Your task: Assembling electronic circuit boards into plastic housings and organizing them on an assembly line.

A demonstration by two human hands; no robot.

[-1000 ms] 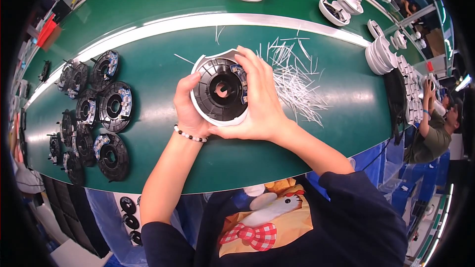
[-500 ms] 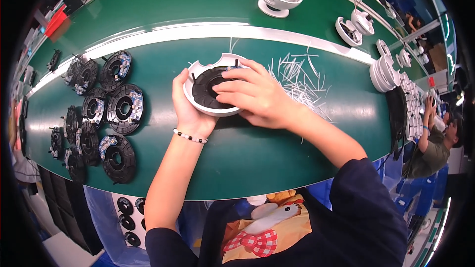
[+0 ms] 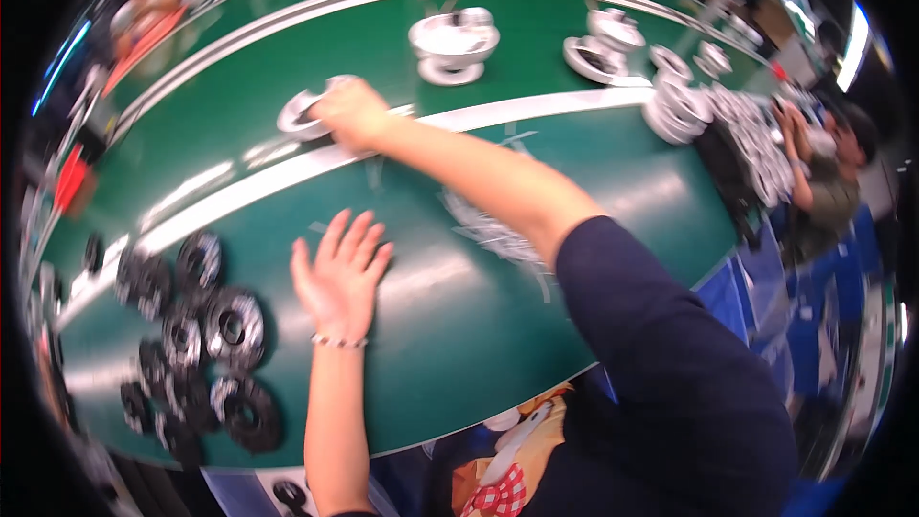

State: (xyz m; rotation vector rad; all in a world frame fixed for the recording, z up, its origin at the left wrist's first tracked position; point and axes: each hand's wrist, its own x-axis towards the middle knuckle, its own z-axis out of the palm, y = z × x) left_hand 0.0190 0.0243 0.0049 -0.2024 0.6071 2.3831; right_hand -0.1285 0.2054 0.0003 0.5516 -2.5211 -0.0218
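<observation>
My right hand (image 3: 352, 115) reaches far out over the green belt beyond the pale rail, its fingers closed on the rim of a white round housing (image 3: 295, 119). Part of that housing is hidden behind the hand, and motion blurs it. Nearer to me, my left hand (image 3: 341, 273) hangs palm up over the green table with fingers spread, holding nothing. Black ring-shaped parts with circuit boards (image 3: 235, 327) lie in a group to the left of it. To its right, thin white strips (image 3: 493, 230) are scattered beneath my right forearm.
On the belt stand a white bowl-shaped assembly on a foot (image 3: 452, 43) and more white assemblies (image 3: 603, 50) farther right. White rings are stacked (image 3: 678, 113) at the table's right end. A co-worker (image 3: 831, 182) sits at the right; another person (image 3: 148, 0) is at the far left.
The white housing has gone from between both hands over the table to the belt, carried by my right hand. My left hand has let go and opened. The view has shifted.
</observation>
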